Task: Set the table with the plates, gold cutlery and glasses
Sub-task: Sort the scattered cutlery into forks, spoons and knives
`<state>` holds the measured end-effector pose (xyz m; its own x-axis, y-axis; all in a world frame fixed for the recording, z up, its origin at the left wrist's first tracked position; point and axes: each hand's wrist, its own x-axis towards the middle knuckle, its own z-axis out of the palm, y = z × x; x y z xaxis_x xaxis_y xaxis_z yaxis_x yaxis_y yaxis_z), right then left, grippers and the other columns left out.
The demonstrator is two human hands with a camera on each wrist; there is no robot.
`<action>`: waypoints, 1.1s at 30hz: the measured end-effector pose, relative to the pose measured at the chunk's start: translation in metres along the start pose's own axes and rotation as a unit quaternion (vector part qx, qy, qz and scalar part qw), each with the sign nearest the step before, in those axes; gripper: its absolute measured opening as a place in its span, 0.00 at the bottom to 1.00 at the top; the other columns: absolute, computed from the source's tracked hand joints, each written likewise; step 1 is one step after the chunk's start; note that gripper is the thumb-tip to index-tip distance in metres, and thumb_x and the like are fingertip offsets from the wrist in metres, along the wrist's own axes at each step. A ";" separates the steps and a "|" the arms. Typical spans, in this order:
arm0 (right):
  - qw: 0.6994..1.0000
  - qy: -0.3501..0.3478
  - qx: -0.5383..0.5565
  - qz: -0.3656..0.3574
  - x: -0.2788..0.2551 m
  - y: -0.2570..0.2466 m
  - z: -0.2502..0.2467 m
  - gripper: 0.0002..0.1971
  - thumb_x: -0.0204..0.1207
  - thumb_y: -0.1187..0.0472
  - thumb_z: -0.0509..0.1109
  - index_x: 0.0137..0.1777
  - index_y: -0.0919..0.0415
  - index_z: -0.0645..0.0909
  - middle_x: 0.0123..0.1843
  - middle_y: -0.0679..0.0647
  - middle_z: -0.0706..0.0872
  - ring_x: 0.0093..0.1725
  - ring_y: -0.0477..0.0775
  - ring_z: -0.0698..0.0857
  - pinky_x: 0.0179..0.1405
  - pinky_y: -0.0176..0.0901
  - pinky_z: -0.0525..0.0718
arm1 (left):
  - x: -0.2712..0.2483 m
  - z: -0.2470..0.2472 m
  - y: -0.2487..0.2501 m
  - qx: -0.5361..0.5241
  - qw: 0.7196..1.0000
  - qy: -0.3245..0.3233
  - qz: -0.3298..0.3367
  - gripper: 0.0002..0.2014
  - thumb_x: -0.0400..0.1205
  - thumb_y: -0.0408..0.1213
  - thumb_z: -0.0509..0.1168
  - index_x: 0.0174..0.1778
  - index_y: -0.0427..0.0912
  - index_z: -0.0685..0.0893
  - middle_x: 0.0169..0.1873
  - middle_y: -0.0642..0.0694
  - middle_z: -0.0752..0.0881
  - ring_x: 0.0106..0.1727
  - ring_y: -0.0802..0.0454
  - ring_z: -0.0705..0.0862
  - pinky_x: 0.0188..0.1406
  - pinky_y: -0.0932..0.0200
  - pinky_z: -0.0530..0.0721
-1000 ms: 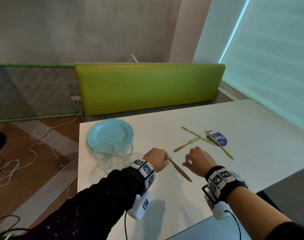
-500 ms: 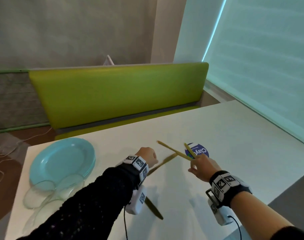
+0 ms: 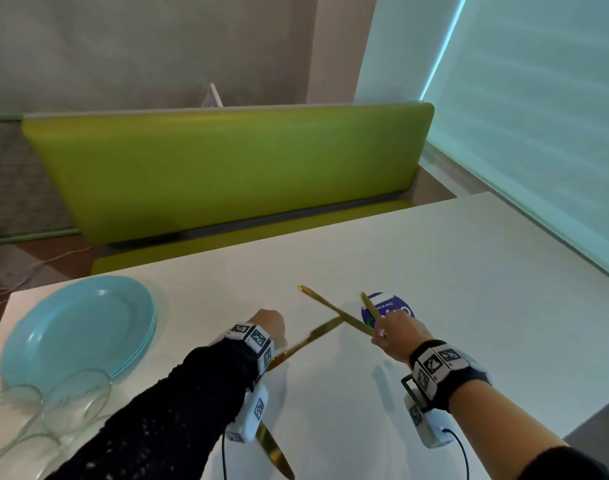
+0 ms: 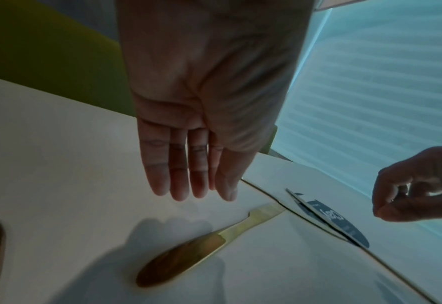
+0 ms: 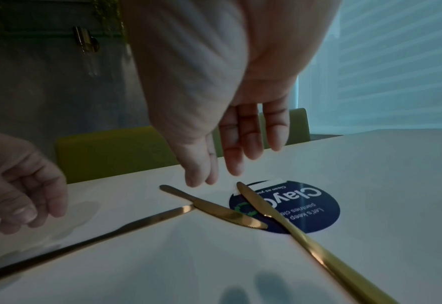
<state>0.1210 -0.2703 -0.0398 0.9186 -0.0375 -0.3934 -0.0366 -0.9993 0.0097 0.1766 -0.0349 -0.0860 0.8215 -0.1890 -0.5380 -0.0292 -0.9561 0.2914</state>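
Three gold knives lie crossed at mid-table: one (image 3: 334,310) (image 5: 214,208) on top, one (image 3: 308,341) (image 4: 209,242) reaching under my left wrist, one (image 3: 368,304) (image 5: 292,226) over a round blue sticker (image 3: 398,308). My left hand (image 3: 270,322) (image 4: 196,193) hovers over the second knife, fingers straight and empty. My right hand (image 3: 393,327) (image 5: 214,174) hangs just above the other two with fingers extended, holding nothing. Another gold knife (image 3: 275,452) lies near the front edge. Stacked light-blue plates (image 3: 78,327) sit far left, clear glasses (image 3: 53,410) in front of them.
The white table (image 3: 469,289) stretches bare to the right and back. A green upholstered bench (image 3: 227,168) runs along its far side. A window blind (image 3: 538,116) closes off the right. Cables lie on the floor at far left.
My left hand has let go of the knife it held a second ago; that knife now lies near the front edge. Both hands have moved forward over the crossed knives.
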 end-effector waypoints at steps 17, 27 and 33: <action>0.999 -0.033 0.006 0.023 0.010 0.001 0.031 0.16 0.81 0.49 0.62 0.59 0.56 0.83 0.61 0.56 0.82 0.57 0.55 0.84 0.55 0.43 0.83 | 0.021 0.024 -0.003 0.021 0.998 -0.066 0.009 0.17 0.68 0.44 0.75 0.51 0.41 0.87 0.50 0.45 0.89 0.49 0.48 0.89 0.49 0.57 0.87; 0.999 -0.026 0.017 0.026 0.008 0.008 0.033 0.16 0.81 0.50 0.62 0.60 0.57 0.83 0.62 0.55 0.83 0.59 0.54 0.83 0.58 0.44 0.83 | 0.023 0.028 0.000 0.025 0.999 -0.046 0.009 0.14 0.68 0.39 0.75 0.48 0.40 0.89 0.47 0.46 0.89 0.46 0.49 0.89 0.48 0.59 0.88; 0.999 -0.025 0.015 0.026 0.003 0.012 0.037 0.17 0.82 0.49 0.61 0.62 0.58 0.82 0.62 0.55 0.83 0.61 0.53 0.82 0.60 0.43 0.83 | 0.022 0.027 0.000 0.052 0.997 -0.062 0.007 0.13 0.69 0.38 0.74 0.47 0.38 0.87 0.47 0.45 0.89 0.46 0.48 0.89 0.44 0.61 0.86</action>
<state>0.1086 -0.2825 -0.0744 0.8947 -0.0876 -0.4381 -0.0954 -0.9954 0.0042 0.1797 -0.0455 -0.1192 0.7444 -0.2218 -0.6298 -0.1031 -0.9701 0.2197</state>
